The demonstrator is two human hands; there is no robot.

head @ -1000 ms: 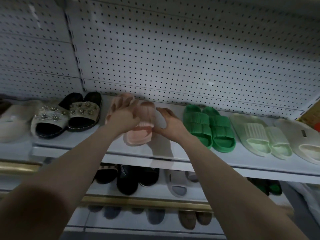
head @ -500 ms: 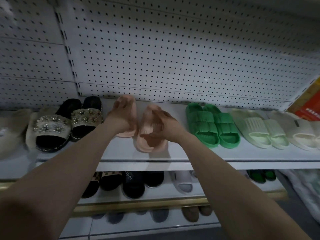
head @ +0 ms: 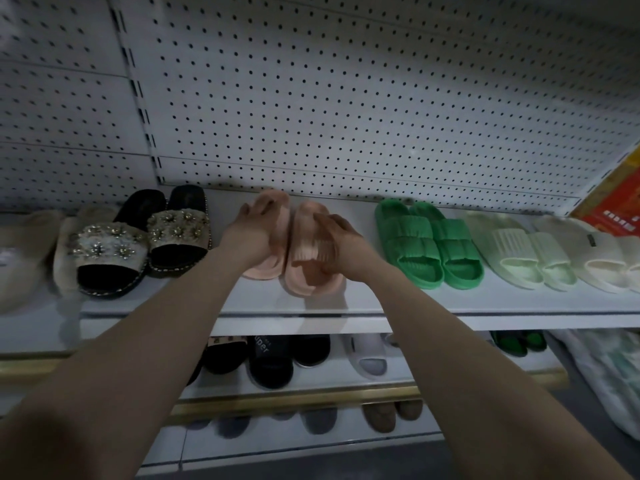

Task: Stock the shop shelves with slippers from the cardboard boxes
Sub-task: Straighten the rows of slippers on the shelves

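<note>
The pink slippers (head: pixel 306 244) sit on the shelf (head: pixel 381 303), with a green pair (head: pixel 429 247) at three o'clock. The left hand (head: pixel 252 237) and right hand (head: pixel 343 247) each clasp one, probably straightening them. No boxes are in view, so I can't tell how much stock is left.

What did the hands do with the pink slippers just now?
They split the pair and set it down: the left slipper under the left hand, the right slipper under the right hand, side by side on the shelf. Both hands still hold them. The green slippers stayed put.

Matt, ribbed, rubbery pink slippers (head: pixel 309 252), smooth white metal shelf (head: pixel 381 301), perforated metal back panel (head: pixel 346 98), beaded sandals (head: pixel 138 251)
</note>
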